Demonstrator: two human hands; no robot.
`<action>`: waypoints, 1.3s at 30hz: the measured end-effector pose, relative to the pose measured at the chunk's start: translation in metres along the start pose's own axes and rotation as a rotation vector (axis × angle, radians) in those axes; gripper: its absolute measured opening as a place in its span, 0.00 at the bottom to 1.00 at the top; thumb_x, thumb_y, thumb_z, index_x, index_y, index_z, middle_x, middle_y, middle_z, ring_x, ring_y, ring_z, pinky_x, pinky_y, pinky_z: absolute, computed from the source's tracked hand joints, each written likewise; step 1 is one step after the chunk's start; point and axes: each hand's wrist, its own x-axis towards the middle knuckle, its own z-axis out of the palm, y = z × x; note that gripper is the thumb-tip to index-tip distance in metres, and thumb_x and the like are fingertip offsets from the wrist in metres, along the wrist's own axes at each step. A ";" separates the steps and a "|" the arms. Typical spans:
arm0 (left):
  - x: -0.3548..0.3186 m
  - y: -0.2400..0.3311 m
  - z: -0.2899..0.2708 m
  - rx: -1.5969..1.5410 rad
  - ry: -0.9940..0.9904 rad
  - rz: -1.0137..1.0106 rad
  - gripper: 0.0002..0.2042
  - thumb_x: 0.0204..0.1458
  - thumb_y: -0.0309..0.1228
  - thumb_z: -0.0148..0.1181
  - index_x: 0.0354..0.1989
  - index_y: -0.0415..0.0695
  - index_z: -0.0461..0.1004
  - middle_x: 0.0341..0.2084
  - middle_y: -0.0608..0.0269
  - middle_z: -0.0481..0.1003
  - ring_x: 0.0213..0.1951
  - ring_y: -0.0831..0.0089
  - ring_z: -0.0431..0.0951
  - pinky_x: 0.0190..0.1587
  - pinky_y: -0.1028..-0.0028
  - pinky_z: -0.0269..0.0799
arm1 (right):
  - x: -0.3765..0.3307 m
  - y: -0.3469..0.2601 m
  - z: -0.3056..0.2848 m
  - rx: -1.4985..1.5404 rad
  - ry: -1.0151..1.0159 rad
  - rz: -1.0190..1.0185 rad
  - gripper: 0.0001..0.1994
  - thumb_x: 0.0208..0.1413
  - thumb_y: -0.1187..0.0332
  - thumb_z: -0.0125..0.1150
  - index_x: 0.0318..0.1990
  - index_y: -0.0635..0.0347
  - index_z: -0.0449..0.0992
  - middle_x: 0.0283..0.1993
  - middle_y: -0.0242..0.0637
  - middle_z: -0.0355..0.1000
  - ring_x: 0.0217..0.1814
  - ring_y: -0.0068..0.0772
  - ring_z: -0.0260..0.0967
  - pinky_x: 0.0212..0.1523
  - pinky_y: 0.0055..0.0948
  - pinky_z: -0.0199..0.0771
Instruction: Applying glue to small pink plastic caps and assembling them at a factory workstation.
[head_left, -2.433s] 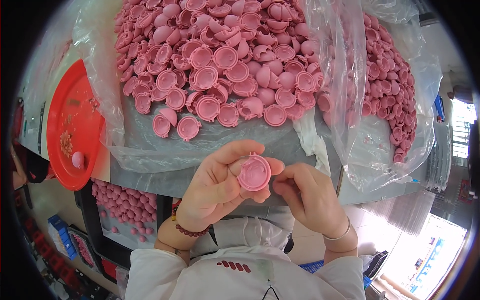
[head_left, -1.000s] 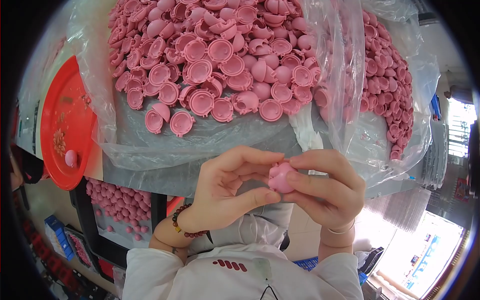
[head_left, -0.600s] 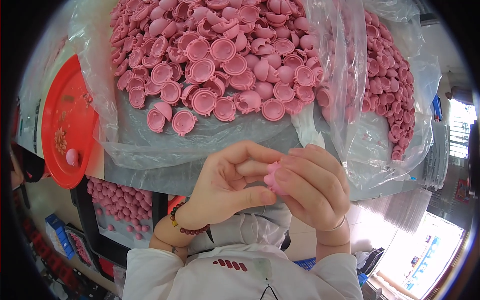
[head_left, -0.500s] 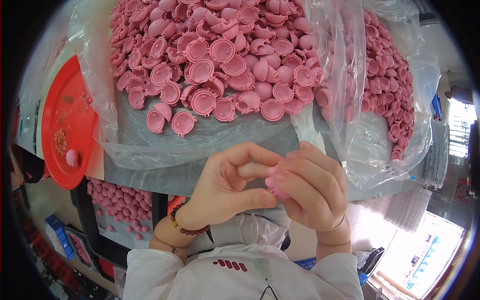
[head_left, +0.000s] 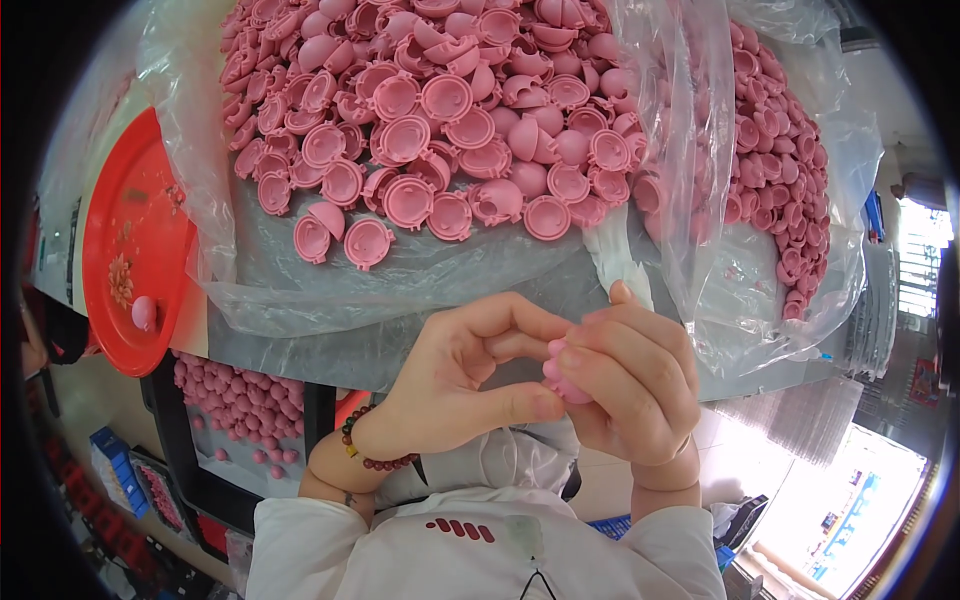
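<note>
In front of my chest, a small pink plastic ball shell is between my hands. My right hand is closed round it, its fingers bent and hiding much of the shell. My left hand, with a beaded bracelet at the wrist, curls in from the other side. Its thumb and fingertips meet the shell's near side; the index tip is partly behind the right fingers. Beyond my hands lies a big heap of pink half shells with small tabs on their rims. Some of them are joined in pairs.
Clear plastic sheeting lies under the heap. A second pink heap is to the right. On the left, a red tray holds one pink ball. Below it, a black crate contains many pink balls.
Both hands have shifted slightly to the right with the shell between them. More of the pink shell shows now. The heaps and the tray look the same.
</note>
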 end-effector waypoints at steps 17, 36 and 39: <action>0.006 -0.009 0.003 0.930 -0.036 0.687 0.22 0.33 0.31 0.66 0.41 0.41 0.70 0.45 0.47 0.66 0.49 0.51 0.64 0.49 0.63 0.61 | -0.024 -0.006 -0.014 1.272 -0.011 0.766 0.21 0.33 0.70 0.67 0.38 0.67 0.69 0.37 0.42 0.68 0.38 0.35 0.67 0.38 0.28 0.66; 0.000 -0.003 0.005 0.222 -0.211 -0.125 0.19 0.42 0.24 0.57 0.44 0.34 0.64 0.38 0.54 0.70 0.42 0.69 0.71 0.48 0.71 0.63 | -0.025 -0.004 -0.014 0.288 0.010 0.320 0.25 0.26 0.44 0.63 0.31 0.52 0.76 0.31 0.31 0.59 0.31 0.29 0.56 0.27 0.24 0.58; -0.001 -0.004 0.009 0.170 -0.171 -0.052 0.19 0.42 0.25 0.58 0.43 0.34 0.65 0.39 0.52 0.70 0.42 0.67 0.71 0.47 0.71 0.63 | -0.025 -0.006 -0.014 0.304 0.058 0.346 0.26 0.30 0.43 0.61 0.32 0.56 0.74 0.31 0.32 0.59 0.31 0.30 0.57 0.27 0.25 0.59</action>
